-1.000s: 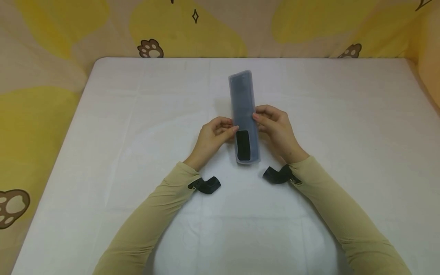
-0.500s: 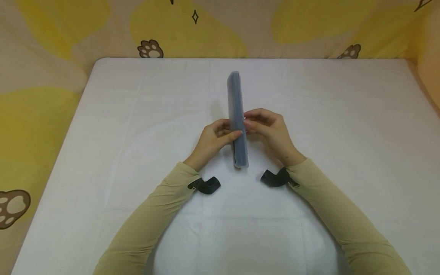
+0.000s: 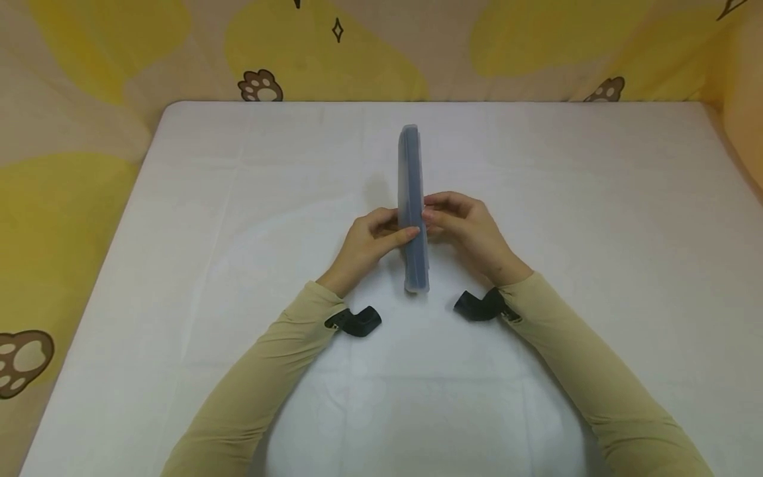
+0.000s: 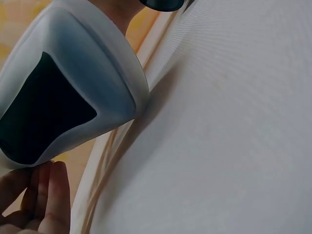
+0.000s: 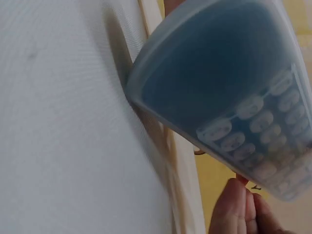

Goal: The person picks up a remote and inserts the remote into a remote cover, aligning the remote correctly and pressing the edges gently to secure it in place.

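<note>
A remote control [image 3: 416, 258] in a cloudy see-through cover stands tilted on its narrow side between both hands. My left hand [image 3: 369, 245] grips it from the left, thumb on the side facing me, fingers behind. In the left wrist view, the remote control [image 4: 105, 83] shows its back with a dark patch. My right hand [image 3: 471, 228] pinches its other edge with thumb and fingertips. Rows of buttons appear on the remote control [image 5: 209, 63] in the right wrist view, with the right fingertips [image 5: 231, 200] at its edge.
The white table [image 3: 238, 199] lies beneath, its far edge against a yellow patterned cloth [image 3: 381, 53]. A black curved piece [image 3: 357, 322] sits at the left wrist, and another black piece [image 3: 479, 306] at the right wrist.
The remote control has turned from its back facing up to its narrow side facing up. The right hand has come slightly nearer and leftward with it; the left hand hardly moved.
</note>
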A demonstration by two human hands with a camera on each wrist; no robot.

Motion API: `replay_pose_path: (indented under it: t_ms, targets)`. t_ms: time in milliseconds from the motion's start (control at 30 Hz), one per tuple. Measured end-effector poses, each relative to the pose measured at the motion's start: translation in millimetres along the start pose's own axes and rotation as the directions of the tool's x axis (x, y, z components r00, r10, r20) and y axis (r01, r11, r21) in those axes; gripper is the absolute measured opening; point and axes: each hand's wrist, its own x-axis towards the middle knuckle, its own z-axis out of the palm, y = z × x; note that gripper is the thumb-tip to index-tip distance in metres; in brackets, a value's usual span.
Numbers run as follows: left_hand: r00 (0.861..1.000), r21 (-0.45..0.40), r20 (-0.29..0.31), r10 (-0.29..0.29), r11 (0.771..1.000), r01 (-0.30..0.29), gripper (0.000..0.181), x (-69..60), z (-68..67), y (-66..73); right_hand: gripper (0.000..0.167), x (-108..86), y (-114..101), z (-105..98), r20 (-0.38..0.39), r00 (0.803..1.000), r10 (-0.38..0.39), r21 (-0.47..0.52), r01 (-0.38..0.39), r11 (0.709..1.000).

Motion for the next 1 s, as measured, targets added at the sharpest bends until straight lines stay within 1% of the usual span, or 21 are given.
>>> replay_pose_path:
  t_ms: [133,200,267,367,467,633,733,800,867,933,1000]
  targets:
    - [1.000,-0.040,0.005,0.009,0.999,-0.008,0.039,0.6,0.3,0.1,0.036,0.9,0.7,-3.0,0.068,0.997,0.046,0.003,-0.046,0.999]
    - [1.000,-0.065,0.004,0.005,0.998,-0.005,0.042,0.4,0.5,0.8,0.033,1.1,1.6,-3.4,0.080,0.996,0.049,0.019,-0.050,0.999]
    - [1.000,-0.093,-0.002,0.006,0.996,-0.007,0.044,0.1,0.5,1.7,0.029,1.1,2.3,-3.0,0.072,0.997,0.042,0.033,-0.044,0.998]
    - [0.999,-0.137,-0.027,0.018,0.990,-0.021,0.045,-0.4,-0.6,2.8,0.024,1.2,3.9,-1.8,0.030,0.999,0.036,0.041,-0.037,0.998]
    - [0.998,-0.176,-0.048,0.032,0.984,-0.040,0.043,0.1,-1.9,3.0,0.021,1.3,5.0,-0.8,-0.009,0.999,0.033,0.033,-0.033,0.999]
    - [0.999,-0.201,-0.039,0.034,0.979,-0.041,0.040,0.3,-2.9,3.0,0.020,1.7,6.0,0.3,-0.044,0.999,0.029,0.037,-0.028,0.999]
    - [0.999,-0.197,-0.032,0.034,0.980,-0.040,0.038,0.3,-3.3,2.9,0.019,2.3,6.2,1.1,-0.074,0.997,0.024,0.028,-0.022,0.999]
    - [0.999,-0.190,-0.028,0.032,0.981,-0.036,0.037,0.2,-3.6,2.8,0.019,2.8,6.2,1.0,-0.106,0.994,0.012,-0.011,-0.013,1.000]
    - [0.999,-0.177,-0.024,0.027,0.984,-0.030,0.036,0.3,-3.5,3.2,0.021,3.2,5.5,0.6,-0.144,0.990,-0.002,-0.078,-0.010,0.997]
    - [1.000,-0.158,-0.024,0.010,0.987,-0.014,0.036,0.5,-3.2,3.5,0.023,3.2,4.1,0.7,-0.180,0.984,-0.009,-0.134,-0.015,0.991]
    - [1.000,-0.142,-0.026,-0.008,0.990,0.004,0.035,0.8,-2.8,3.5,0.026,2.7,2.4,1.4,-0.208,0.978,-0.005,-0.168,-0.031,0.985]
